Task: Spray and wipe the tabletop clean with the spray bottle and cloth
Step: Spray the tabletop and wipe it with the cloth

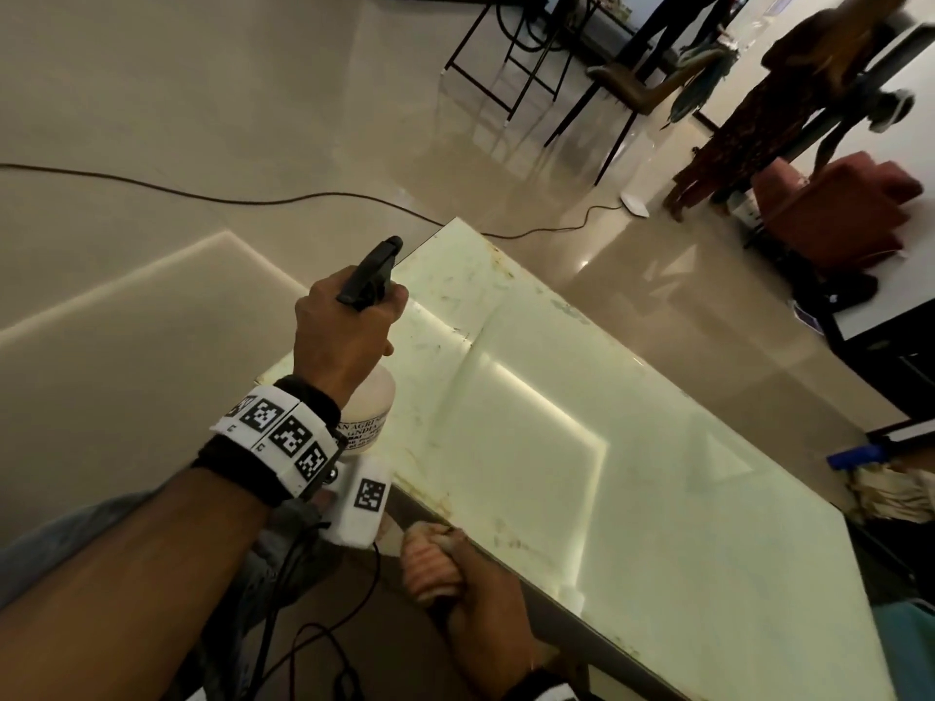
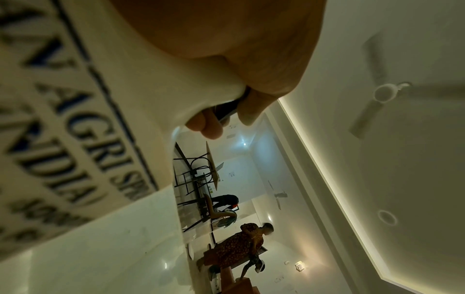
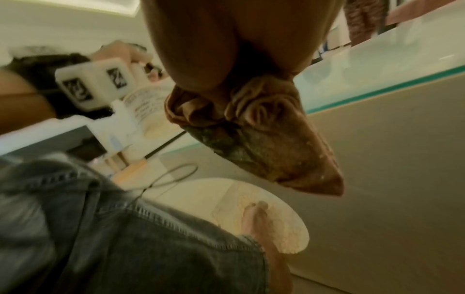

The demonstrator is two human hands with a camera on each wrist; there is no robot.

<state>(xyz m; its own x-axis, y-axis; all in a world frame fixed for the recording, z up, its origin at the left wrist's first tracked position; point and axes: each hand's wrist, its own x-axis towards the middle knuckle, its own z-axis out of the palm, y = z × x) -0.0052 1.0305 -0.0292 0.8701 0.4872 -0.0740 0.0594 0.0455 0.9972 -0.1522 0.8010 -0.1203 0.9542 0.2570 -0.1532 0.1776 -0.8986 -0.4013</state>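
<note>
My left hand (image 1: 349,326) grips the neck of a white spray bottle (image 1: 372,412) with a black trigger head (image 1: 372,270), held above the near left corner of the glossy pale tabletop (image 1: 607,447). In the left wrist view the bottle (image 2: 75,119) fills the left side, with my fingers (image 2: 208,127) curled at the trigger. My right hand (image 1: 480,599) holds a bunched pinkish-brown cloth (image 1: 430,564) just off the table's near edge. In the right wrist view the cloth (image 3: 251,129) hangs crumpled from my fist, below the table edge (image 3: 377,93).
A black cable (image 1: 253,199) runs across the floor beyond the table. Chairs and a metal frame (image 1: 531,58) stand at the back. A person in a patterned dress (image 1: 749,124) stands near a red seat (image 1: 835,210). A blue object (image 1: 855,455) lies off the right edge.
</note>
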